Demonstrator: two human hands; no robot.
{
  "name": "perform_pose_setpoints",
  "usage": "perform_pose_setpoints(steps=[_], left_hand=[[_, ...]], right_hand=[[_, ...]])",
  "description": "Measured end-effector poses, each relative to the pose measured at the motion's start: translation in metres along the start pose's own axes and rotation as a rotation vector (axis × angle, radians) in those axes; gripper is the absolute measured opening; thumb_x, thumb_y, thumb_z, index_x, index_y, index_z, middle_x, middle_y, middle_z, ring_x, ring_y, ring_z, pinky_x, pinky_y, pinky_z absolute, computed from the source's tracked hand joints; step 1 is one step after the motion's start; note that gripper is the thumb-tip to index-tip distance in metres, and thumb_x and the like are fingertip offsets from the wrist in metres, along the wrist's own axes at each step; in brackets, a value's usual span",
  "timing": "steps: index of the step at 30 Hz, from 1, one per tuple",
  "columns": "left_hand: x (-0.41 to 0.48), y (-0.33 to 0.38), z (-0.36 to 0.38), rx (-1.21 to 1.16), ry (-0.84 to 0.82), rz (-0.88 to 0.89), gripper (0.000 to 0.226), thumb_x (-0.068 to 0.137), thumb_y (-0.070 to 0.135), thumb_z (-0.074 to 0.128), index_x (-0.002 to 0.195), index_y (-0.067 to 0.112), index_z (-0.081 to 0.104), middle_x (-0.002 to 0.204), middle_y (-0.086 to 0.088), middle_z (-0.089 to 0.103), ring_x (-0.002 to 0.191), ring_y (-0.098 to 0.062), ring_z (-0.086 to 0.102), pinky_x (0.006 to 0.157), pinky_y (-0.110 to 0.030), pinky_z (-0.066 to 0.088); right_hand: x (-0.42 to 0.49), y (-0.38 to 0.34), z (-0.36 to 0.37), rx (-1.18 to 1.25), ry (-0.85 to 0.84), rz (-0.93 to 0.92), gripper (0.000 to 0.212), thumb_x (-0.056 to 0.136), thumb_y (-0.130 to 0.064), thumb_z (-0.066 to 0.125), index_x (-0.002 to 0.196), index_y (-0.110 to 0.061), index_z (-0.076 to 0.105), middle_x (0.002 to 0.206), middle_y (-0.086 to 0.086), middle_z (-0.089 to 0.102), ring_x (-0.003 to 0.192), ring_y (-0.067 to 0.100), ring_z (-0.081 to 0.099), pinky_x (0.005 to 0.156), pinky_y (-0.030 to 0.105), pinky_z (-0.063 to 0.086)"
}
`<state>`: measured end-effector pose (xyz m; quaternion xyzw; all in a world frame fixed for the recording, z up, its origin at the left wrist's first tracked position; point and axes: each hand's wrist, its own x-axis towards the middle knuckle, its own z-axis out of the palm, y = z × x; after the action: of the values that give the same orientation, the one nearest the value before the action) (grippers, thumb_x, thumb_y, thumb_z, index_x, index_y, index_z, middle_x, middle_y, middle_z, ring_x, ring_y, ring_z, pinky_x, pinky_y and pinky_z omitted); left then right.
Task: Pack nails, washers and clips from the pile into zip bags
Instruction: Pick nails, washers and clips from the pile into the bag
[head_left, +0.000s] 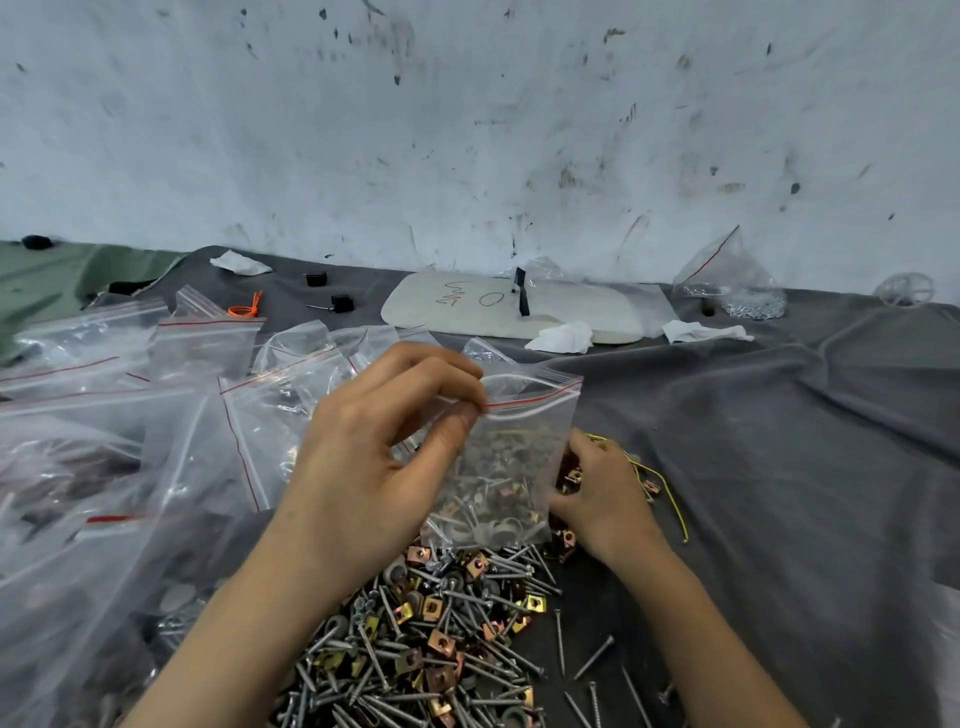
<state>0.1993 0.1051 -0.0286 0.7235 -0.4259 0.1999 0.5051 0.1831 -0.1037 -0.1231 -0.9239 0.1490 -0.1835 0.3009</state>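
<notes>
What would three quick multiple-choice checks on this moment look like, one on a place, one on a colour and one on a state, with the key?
1. Where does the pile lie relative to the held zip bag?
A. Just below it, nearer the person
B. Against the wall
C. On the white board

2. What colour is the stripe along that bag's mouth?
A. Blue
B. Red
C. Green

3. What is the left hand doing?
A. Lying flat on the cloth
B. Pinching the bag's top edge
C. Holding a single nail

Key:
1 A, the heap of nails, washers and clips spreads out from under the bag's bottom edge.
2 B, a red line runs beside the zip.
3 B, thumb and fingers meet on the bag's rim.
</notes>
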Motion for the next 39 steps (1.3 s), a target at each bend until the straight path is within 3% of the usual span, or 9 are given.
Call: perform_pose_setpoints(steps=[5,9,14,18,22,25,28,31,39], left_hand=[[0.001,0.0,0.0,0.002,-0.035,-0.02,0.018,0.089,0.032,0.052,0.086,0.023,0.067,0.103,0.014,0.063,0.102,-0.017,0.064,0.076,-0.045,0.056],[0.0,0.003,0.002,-0.003,-0.115,-0.017,0.02,0.088,0.032,0.052,0.086,0.021,0.068,0.104,0.013,0.064,0.103,-0.013,0.064,0.082,-0.042,0.055],[-0.001,0.009,0.007,-0.005,-0.129,0.006,0.023,0.089,0.03,0.052,0.088,0.015,0.07,0.107,0.008,0.063,0.105,-0.014,0.063,0.085,-0.041,0.055],[-0.002,0.012,0.008,-0.042,-0.107,0.008,0.02,0.09,0.028,0.052,0.089,0.015,0.068,0.106,0.008,0.063,0.106,-0.015,0.063,0.085,-0.042,0.054],[0.0,0.013,0.003,-0.057,-0.011,0.036,0.012,0.092,0.025,0.052,0.092,0.024,0.064,0.106,0.01,0.063,0.105,-0.014,0.062,0.084,-0.038,0.055],[0.001,0.017,0.0,-0.086,0.015,0.04,0.01,0.092,0.025,0.053,0.093,0.026,0.063,0.105,0.013,0.063,0.105,-0.012,0.063,0.085,-0.026,0.054],[0.002,0.02,-0.001,-0.111,0.0,0.042,0.01,0.091,0.026,0.053,0.093,0.026,0.064,0.105,0.014,0.062,0.104,-0.011,0.063,0.086,-0.02,0.052],[0.002,0.02,-0.003,-0.141,0.005,0.046,0.007,0.091,0.021,0.058,0.092,0.022,0.064,0.104,0.012,0.062,0.104,-0.008,0.063,0.087,-0.018,0.052],[0.001,0.026,-0.005,-0.116,-0.08,0.03,0.011,0.089,0.015,0.057,0.089,0.018,0.067,0.099,0.01,0.063,0.101,-0.006,0.063,0.083,-0.017,0.053]], right_hand=[[-0.001,-0.033,-0.044,0.664,0.106,0.035,0.02,0.074,-0.005,0.075,0.077,-0.015,0.058,0.074,-0.008,0.069,0.075,0.008,0.063,0.069,0.022,0.052],[-0.017,-0.071,-0.089,1.066,0.164,-0.167,0.019,0.061,-0.022,0.08,0.072,-0.021,0.064,0.079,0.002,0.073,0.081,0.017,0.07,0.077,0.021,0.055],[-0.032,-0.088,-0.103,0.361,0.021,-0.283,0.009,0.07,-0.031,0.075,0.075,-0.028,0.069,0.084,-0.01,0.07,0.09,0.007,0.063,0.086,0.031,0.05],[-0.035,-0.088,-0.114,0.447,0.057,-0.265,0.005,0.077,-0.026,0.074,0.08,-0.022,0.073,0.092,-0.011,0.071,0.091,0.008,0.065,0.087,0.036,0.053],[-0.038,-0.073,-0.14,0.427,0.252,-0.257,0.007,0.079,-0.037,0.068,0.082,-0.032,0.072,0.082,-0.018,0.071,0.074,-0.006,0.063,0.068,0.007,0.045],[-0.028,-0.047,-0.137,0.368,0.281,-0.138,0.011,0.082,-0.021,0.071,0.072,-0.025,0.07,0.068,-0.011,0.068,0.063,-0.005,0.056,0.058,0.005,0.038],[-0.023,-0.025,-0.102,0.056,0.006,0.066,0.015,0.083,-0.012,0.07,0.074,-0.024,0.068,0.081,0.0,0.072,0.074,0.007,0.06,0.069,0.019,0.044],[-0.039,-0.01,-0.052,-0.14,-0.213,-0.013,0.012,0.086,-0.015,0.067,0.096,-0.016,0.072,0.1,0.002,0.07,0.088,0.01,0.058,0.08,0.018,0.042],[-0.044,-0.014,-0.027,-0.359,-0.319,-0.29,0.027,0.091,-0.033,0.058,0.113,-0.018,0.064,0.121,0.001,0.056,0.111,0.024,0.048,0.09,0.039,0.046]])
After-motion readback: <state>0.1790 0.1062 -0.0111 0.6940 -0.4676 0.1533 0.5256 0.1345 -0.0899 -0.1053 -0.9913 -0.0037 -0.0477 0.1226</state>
